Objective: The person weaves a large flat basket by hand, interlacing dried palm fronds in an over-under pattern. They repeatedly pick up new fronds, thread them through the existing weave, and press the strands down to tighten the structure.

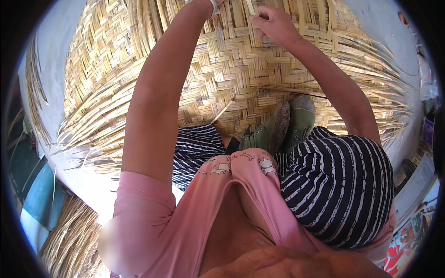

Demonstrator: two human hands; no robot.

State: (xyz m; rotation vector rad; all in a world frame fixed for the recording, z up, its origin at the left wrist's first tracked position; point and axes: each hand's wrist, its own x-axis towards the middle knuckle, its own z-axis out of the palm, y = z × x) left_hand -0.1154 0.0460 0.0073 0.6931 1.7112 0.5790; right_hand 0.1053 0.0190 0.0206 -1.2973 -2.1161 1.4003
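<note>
A large mat (241, 60) of flat, straw-coloured strips in a zigzag weave spreads in front of me. My right hand (276, 27) is over its far part, fingers curled and thumb bent against a pale strip (251, 8) that runs up past the upper edge. Only the wrist and a sliver of my left hand (219, 2) show at the top; its fingers are cut off. A white band (215, 8) circles that wrist. Unwoven strip ends (99, 120) fan out along the mat's left side, and more loose ends (389, 99) stick out at the right.
My green shoes (299, 120) rest on the mat's near part, below striped trouser legs (343, 185). A loose thin stick (223, 111) lies beside them. At lower left, a bundle of dry strips (74, 236) lies near a blue container (41, 199). Pale floor (53, 69) borders the mat.
</note>
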